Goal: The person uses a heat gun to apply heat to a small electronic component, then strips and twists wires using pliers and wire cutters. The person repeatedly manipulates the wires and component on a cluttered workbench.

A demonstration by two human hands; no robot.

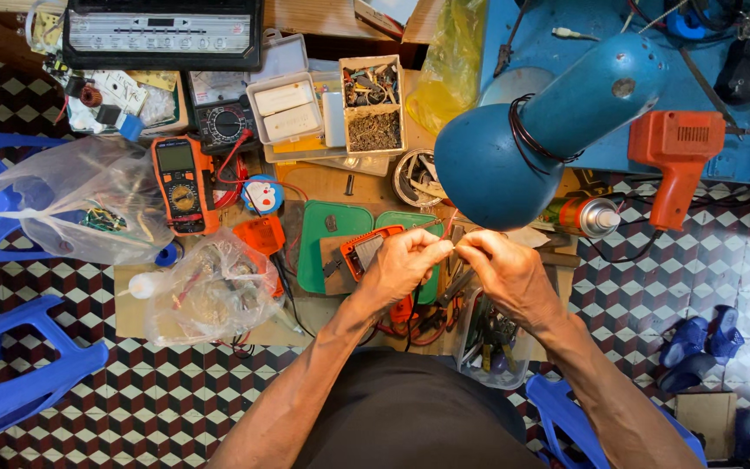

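I see both hands meeting over the middle of the table, fingertips almost touching. The left hand and the right hand are each pinched shut on a small pale part held between them; it is too small to say what it is. The part sits right at the fingertips, level between the two hands, so neither hand is nearer. Its long axis, as far as I can judge, runs left to right from one pinch to the other.

Just under the left hand lies an orange device on a green mat, touching or nearly touching the palm. The blue lamp hangs above and just beyond the fingertips, its shade close over the work. Below the right hand a clear tub holds hand tools.

Farther off, an orange multimeter lies to the left beside a plastic bag. An orange heat gun and a spray can rest to the right of the lamp.
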